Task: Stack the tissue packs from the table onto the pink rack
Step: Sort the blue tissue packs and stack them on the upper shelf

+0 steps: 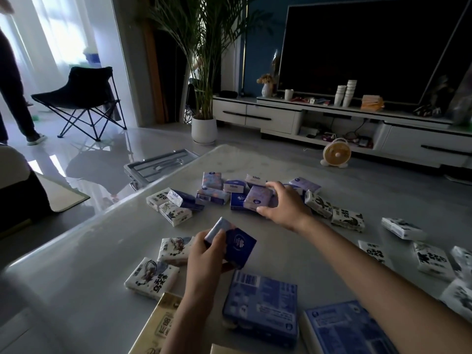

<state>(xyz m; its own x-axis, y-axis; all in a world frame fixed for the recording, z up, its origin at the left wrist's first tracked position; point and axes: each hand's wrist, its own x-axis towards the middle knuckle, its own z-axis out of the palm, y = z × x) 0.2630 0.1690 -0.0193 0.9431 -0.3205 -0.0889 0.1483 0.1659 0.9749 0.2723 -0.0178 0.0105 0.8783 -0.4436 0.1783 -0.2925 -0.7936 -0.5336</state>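
Tissue packs (212,194) strewn over the grey counter (76,264), blue at far centre, white at left and right. Dark blue pack (240,247) held up in the left hand (207,254), fingers curled round it. Lavender pack (258,201) pinched between thumb and fingers of the right hand (283,208). Probably light, soft and slick-wrapped; best gripped across the short sides. No pink rack in view.

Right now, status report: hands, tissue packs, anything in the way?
Left hand holds blue pack. Right hand grips lilac pack. Other packs scattered on table. Rack not in view.
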